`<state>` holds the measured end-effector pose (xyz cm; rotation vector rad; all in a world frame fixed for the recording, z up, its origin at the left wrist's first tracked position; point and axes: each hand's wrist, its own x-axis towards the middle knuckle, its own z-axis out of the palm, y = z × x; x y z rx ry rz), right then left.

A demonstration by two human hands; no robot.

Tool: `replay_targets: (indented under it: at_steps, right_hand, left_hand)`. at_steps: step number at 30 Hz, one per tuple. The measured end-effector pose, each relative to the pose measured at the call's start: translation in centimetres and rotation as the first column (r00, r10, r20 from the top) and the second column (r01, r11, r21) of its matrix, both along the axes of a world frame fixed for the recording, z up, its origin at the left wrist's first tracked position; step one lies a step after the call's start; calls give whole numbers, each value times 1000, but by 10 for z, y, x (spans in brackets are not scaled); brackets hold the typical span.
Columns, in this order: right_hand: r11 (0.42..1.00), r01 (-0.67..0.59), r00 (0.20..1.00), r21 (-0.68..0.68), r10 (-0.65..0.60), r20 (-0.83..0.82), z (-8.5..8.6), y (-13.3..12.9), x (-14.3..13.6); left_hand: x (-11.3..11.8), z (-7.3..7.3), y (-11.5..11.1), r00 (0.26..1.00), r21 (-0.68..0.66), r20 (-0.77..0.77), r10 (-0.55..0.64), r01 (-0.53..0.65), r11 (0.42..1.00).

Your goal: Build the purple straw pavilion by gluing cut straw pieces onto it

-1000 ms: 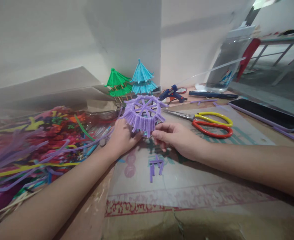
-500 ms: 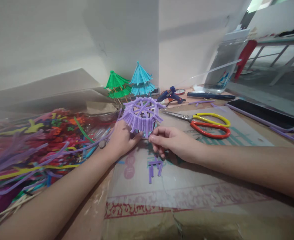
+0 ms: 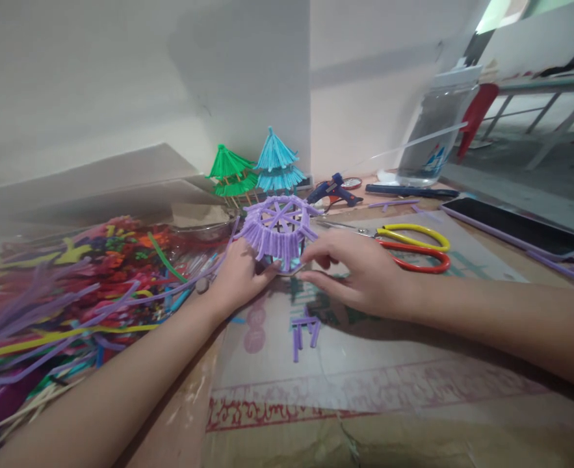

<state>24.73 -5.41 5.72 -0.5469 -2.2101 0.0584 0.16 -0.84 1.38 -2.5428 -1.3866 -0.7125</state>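
Observation:
A small purple pipe-cleaner pavilion [image 3: 277, 244], its round roof fringed with short strips and crossed by spokes, stands at the middle of the table. My left hand [image 3: 238, 276] grips its left side, the thumb at the base and the other fingers partly hidden behind the fringe. At its right lower edge is my right hand [image 3: 352, 266], with thumb and forefinger apart and nothing visible between them. Whether its fingertips touch the model, I cannot tell. Several short cut purple pipe-cleaner pieces [image 3: 306, 330] lie just in front, on the printed plastic sheet [image 3: 384, 370].
Scissors [image 3: 413, 247] with yellow and red handles lie partly behind my right hand. Beyond are a blue glue gun [image 3: 334, 190], a green model [image 3: 231, 172] and a light-blue model [image 3: 277, 162]. Pipe cleaners [image 3: 96, 279] heap at left; a phone [image 3: 515, 226] lies at right.
My right hand has turned and its thumb and forefinger have spread apart, now covering part of the scissors. My left hand keeps its hold on the purple model.

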Motion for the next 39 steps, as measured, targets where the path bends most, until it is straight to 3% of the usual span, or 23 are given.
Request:
replay_targets:
  at_steps: [3, 6, 13, 21, 39]
  right_hand:
    - [948, 41, 999, 315, -32, -34, 4, 12, 7]
    - [910, 83, 996, 405, -92, 4, 3, 17, 10]
    - [890, 136, 981, 436, -181, 65, -1, 17, 8]
    - [870, 128, 986, 476, -164, 36, 0, 17, 5]
    - [893, 83, 994, 441, -107, 30, 0, 17, 6]
  left_hand:
    - [-1, 0, -1, 998, 35, -2, -62, 62, 997]
    - [-2, 1, -2, 996, 67, -3, -94, 94, 993]
    - [2, 5, -3, 989, 102, 4, -147, 146, 984]
    - [3, 7, -4, 985, 126, -47, -163, 168, 978]
    - [3, 6, -4, 984, 87, -20, -177, 178, 980]
